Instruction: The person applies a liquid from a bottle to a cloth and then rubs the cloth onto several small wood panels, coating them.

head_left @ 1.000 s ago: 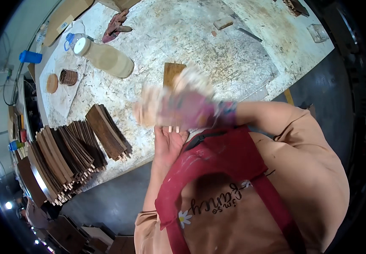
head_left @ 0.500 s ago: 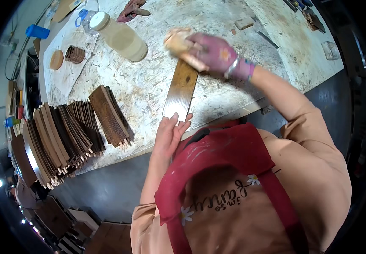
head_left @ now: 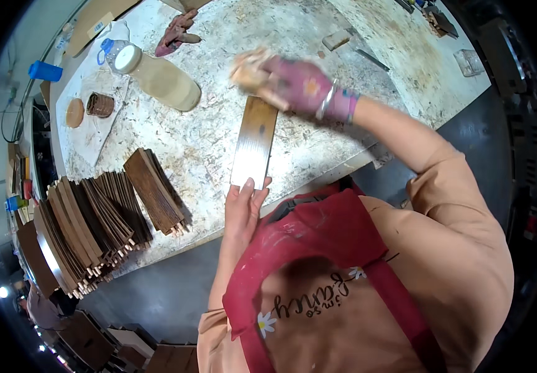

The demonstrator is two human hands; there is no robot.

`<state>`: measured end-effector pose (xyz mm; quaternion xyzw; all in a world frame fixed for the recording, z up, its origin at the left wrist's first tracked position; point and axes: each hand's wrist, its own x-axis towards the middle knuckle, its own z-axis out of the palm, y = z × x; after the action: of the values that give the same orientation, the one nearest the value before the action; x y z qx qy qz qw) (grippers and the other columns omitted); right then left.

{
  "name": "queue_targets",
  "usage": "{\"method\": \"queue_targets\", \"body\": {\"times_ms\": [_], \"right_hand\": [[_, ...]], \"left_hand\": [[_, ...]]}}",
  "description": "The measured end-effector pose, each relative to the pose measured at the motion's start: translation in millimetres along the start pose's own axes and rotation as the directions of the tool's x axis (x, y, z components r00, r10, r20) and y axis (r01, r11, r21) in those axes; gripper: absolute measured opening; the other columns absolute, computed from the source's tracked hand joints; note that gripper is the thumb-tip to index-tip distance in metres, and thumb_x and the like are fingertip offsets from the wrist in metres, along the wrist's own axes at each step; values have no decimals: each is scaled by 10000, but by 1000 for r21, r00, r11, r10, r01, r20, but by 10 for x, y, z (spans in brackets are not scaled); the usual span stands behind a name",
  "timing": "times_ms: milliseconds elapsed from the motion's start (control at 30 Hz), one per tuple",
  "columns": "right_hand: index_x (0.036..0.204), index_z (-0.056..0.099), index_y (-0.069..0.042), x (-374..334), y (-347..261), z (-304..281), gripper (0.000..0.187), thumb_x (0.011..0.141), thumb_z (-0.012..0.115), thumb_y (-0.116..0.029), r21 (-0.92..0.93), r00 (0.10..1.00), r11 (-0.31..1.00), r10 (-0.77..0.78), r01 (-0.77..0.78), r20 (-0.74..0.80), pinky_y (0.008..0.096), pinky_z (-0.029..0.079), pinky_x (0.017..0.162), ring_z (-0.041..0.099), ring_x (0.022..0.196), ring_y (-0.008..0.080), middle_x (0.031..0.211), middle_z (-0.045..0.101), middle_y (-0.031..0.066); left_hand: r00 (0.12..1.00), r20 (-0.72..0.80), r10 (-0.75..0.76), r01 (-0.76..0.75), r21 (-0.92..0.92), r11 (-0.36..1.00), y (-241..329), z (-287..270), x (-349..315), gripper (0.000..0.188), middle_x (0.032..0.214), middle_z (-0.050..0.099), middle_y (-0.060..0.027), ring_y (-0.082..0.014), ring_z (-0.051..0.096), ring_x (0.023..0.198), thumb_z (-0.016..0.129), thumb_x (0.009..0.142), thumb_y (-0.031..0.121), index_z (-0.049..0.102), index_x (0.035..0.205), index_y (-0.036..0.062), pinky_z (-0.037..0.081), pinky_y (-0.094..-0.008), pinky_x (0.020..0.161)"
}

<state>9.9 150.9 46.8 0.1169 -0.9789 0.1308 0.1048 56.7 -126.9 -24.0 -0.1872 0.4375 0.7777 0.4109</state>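
Right hand (head_left: 299, 84) slid past plank (head_left: 254, 143) far edge, gripping pad (head_left: 251, 71), left hand (head_left: 243, 208) flat on near edge

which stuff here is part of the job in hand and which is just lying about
In use: wooden slat flat on the workbench, left hand pressing its near end, right hand rubbing with a tan pad.

Lying about: plastic bottle, red rag, stacked slats, blue cup.

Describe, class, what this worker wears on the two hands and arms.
The right hand wears a pink glove with an orange mark, silver bangles at the wrist. The left hand is bare. Both arms show peach sleeves; a red apron covers the chest.
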Motion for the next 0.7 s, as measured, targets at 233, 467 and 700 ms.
{"method": "queue_targets", "body": {"times_ms": [233,467,700], "right_hand": [[820,619,-85,-311,-441,1144,228,891,589,-300,185,995,979,74,-86,69,370,482,536,599,594,207,702,616,67],[1256,529,-41,-103,721,158,448,877,633,-255,240,892,859,439,-453,112,407,505,873,631,1050,327,1165,629,194],[1352,505,-174,-488,385,397,552,840,682,-279,11,926,927,374,-375,51,436,403,990,520,1205,344,1295,543,140]], "left_hand": [[999,9,-32,31,105,994,34,-16,-24,304,1153,638,-123,-252,657,1053,526,982,73,479,1270,-13,577,-294,860],[990,-120,-69,118,471,874,198,15,-196,289,940,692,-148,-184,685,801,509,1013,212,556,1119,-54,566,-271,671],[718,223,660,-274,961,-27,275,-211,-404,507,1050,636,-170,-289,593,957,776,795,252,570,1175,-13,473,-391,840]]}}
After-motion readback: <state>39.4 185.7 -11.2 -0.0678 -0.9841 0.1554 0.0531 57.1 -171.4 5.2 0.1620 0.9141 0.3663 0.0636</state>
